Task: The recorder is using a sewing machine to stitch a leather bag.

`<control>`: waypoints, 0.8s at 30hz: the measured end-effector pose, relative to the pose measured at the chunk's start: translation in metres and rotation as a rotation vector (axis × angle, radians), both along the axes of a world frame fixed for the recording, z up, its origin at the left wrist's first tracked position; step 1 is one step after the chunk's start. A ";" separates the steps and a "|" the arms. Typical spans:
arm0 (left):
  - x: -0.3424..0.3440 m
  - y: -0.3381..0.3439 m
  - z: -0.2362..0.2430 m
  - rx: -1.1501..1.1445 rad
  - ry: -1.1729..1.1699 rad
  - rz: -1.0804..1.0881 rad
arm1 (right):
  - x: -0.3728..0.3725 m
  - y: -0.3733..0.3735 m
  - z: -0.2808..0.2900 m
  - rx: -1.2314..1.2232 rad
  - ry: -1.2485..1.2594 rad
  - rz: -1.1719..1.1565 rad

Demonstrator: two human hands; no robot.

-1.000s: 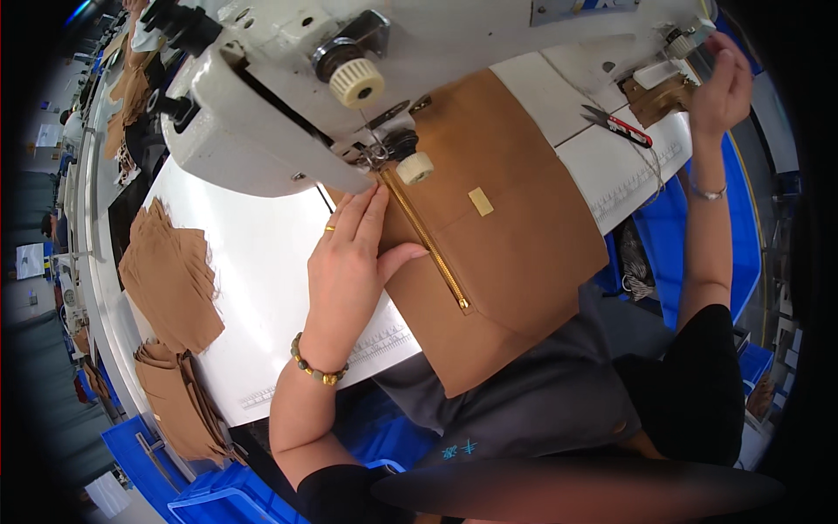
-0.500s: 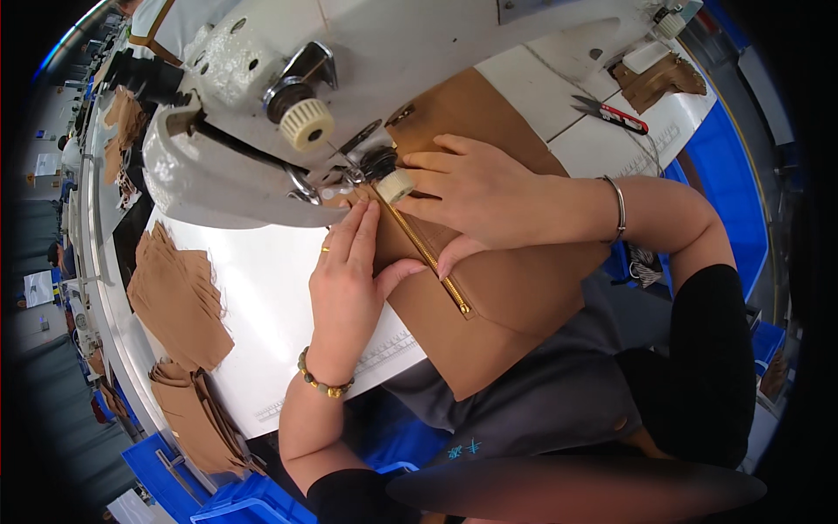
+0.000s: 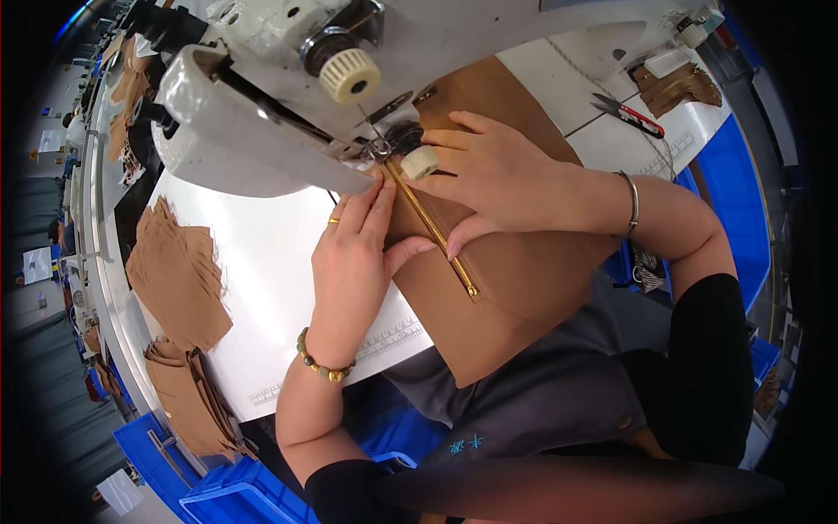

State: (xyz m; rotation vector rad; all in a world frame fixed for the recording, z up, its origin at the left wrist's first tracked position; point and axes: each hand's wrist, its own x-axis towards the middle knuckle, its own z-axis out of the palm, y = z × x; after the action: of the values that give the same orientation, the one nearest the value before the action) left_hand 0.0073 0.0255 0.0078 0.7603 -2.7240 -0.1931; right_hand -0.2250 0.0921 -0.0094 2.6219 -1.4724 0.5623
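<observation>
A brown fabric or leather panel [image 3: 524, 297] lies under the needle area of a white sewing machine [image 3: 262, 144]. Set into the panel, a gold-toothed zipper [image 3: 434, 229] runs slantwise from the presser foot [image 3: 381, 148] down to its gold end. My left hand [image 3: 353, 231] rests on the panel's left edge, fingers stretched toward the foot and thumb apart beside the zipper. Spread flat on the other side is my right hand [image 3: 489, 179], its thumb against the zipper and its fingers near the cream knob [image 3: 421, 162]. What lies beneath both palms is hidden.
Brown cut pieces [image 3: 179, 279] and a folded brown stack [image 3: 192, 402] lie on the left. Red-handled thread snips [image 3: 630, 115] and brown scraps [image 3: 676, 86] sit at the far right. Blue bins [image 3: 249, 493] stand below the table's edge. A ruler strip [image 3: 384, 341] marks the near edge.
The view has shifted, so the machine appears higher and farther right. Both hands keep nearly the same places on the panel along the zipper.
</observation>
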 end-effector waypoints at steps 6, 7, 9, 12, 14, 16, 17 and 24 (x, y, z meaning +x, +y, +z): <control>0.000 -0.002 -0.001 0.052 0.011 0.023 | -0.003 -0.002 -0.005 0.001 -0.021 0.023; 0.001 -0.002 -0.002 0.045 0.016 0.024 | -0.004 -0.003 -0.006 -0.003 -0.052 0.029; 0.002 -0.004 -0.004 0.033 0.026 0.017 | -0.003 -0.002 -0.007 -0.006 -0.082 0.033; 0.004 0.000 -0.006 0.101 0.107 0.027 | 0.003 0.010 -0.005 0.019 -0.038 0.025; 0.014 0.019 -0.001 0.336 0.122 0.089 | 0.016 0.034 -0.003 0.161 -0.034 0.070; 0.018 0.043 0.000 0.784 0.570 0.299 | 0.028 0.067 0.002 0.126 -0.155 0.102; 0.025 0.058 0.004 1.038 0.759 0.298 | 0.030 0.084 0.004 0.179 -0.256 0.149; 0.058 0.130 0.017 1.799 0.921 0.290 | 0.055 0.133 -0.006 0.125 -0.027 0.106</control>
State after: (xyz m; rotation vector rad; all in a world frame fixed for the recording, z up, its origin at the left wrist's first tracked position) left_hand 0.0653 0.1551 0.0244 0.9305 -0.9637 -2.2607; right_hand -0.1700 0.2251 -0.0151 2.8132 -1.4266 0.5341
